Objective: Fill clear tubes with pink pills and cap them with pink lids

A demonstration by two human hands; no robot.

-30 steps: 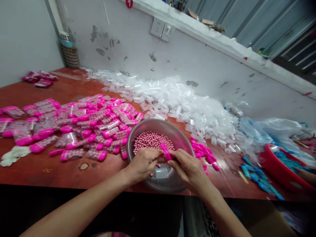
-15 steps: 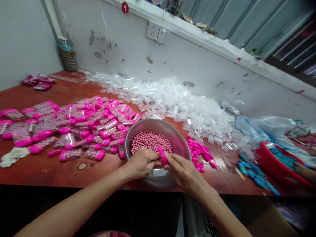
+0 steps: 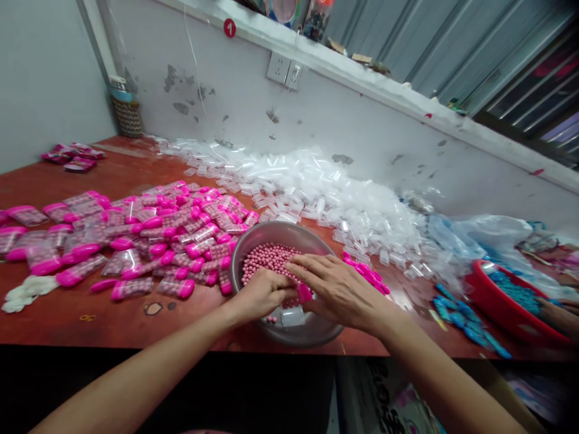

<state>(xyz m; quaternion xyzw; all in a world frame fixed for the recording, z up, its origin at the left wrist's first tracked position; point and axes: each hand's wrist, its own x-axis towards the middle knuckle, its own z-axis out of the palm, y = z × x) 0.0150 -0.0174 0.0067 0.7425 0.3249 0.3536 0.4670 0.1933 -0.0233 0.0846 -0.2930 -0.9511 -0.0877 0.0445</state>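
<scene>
A grey metal bowl (image 3: 312, 336) stands at the table's front edge, with small pink beads (image 3: 266, 259) in it. Over the bowl, my left hand (image 3: 265, 293) is closed on a bright pink piece (image 3: 304, 293), mostly hidden between the hands. My right hand (image 3: 332, 286) is held flat beside that piece, its fingers stretched out over the beads. A clear plastic case (image 3: 293, 316) lies in the bowl just below the hands. More pink caps (image 3: 366, 271) lie right of the bowl, partly behind my right hand.
Filled pink-ended cases (image 3: 172, 235) are heaped at the left. Clear cases (image 3: 316, 181) form a pile along the wall. On the right are blue pieces (image 3: 465, 319) and a red basin (image 3: 493, 313) of blue beads, with another person's hand (image 3: 556, 313) at it.
My right hand has opened from its grip near the pink piece and spread over the beads. The pink piece sits slightly lower. The whole view has shifted a little.
</scene>
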